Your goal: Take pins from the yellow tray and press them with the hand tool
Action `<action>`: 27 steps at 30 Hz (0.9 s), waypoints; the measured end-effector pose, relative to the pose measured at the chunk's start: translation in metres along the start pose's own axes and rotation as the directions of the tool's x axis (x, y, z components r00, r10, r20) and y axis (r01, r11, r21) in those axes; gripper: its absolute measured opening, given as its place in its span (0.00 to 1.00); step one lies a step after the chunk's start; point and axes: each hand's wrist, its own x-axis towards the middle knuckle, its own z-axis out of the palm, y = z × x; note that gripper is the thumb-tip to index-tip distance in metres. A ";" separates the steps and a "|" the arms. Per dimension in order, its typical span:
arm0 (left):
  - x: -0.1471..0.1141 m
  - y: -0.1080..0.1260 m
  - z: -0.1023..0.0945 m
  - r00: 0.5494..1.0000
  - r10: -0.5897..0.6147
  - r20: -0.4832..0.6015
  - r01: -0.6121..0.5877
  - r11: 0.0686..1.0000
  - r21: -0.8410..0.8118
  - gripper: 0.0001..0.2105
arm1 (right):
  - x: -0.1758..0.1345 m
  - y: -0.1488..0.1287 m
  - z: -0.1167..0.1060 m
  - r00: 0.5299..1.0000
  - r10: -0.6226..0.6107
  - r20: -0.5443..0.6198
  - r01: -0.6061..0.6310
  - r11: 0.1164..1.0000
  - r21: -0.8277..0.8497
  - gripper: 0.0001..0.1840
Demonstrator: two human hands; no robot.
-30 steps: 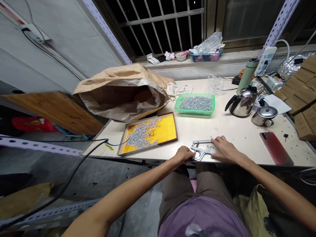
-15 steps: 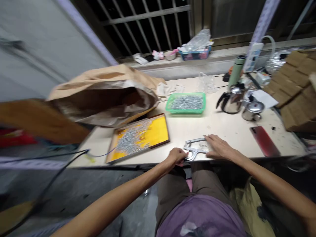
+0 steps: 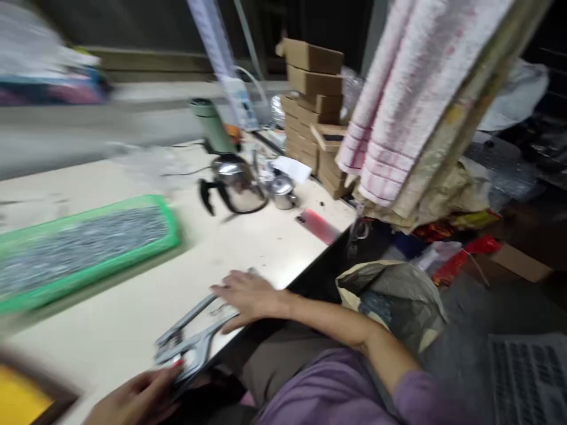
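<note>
A silver metal hand tool with two long arms [image 3: 190,342] lies on the table near its front edge, slanting away to the right. At its near left end, my left hand [image 3: 137,398] is closed in a pinch beside a small red spot; what the fingertips hold is too blurred to make out. My right hand [image 3: 252,298] lies palm down over the far end of the tool, fingers stretched out, covering that end. Beyond the tool, a green plastic basket [image 3: 170,221] holds a heap of small silver metal pieces.
A steel kettle [image 3: 239,189], a green flask [image 3: 212,127], a small lidded steel pot [image 3: 282,192] and a red phone [image 3: 319,226] stand or lie farther back. Cardboard boxes [image 3: 314,59] are stacked at the right, beside hanging towels [image 3: 398,106]. An open sack [image 3: 398,295] sits below the table.
The view has swung to the right, bringing the towels and the sack into sight. Both hands remain at the same ends of the metal tool.
</note>
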 end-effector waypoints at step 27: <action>-0.026 0.034 -0.010 0.989 -0.099 0.113 0.124 0.962 -0.245 0.12 | 0.017 0.002 -0.039 0.952 0.028 0.306 0.018 0.989 -0.145 0.36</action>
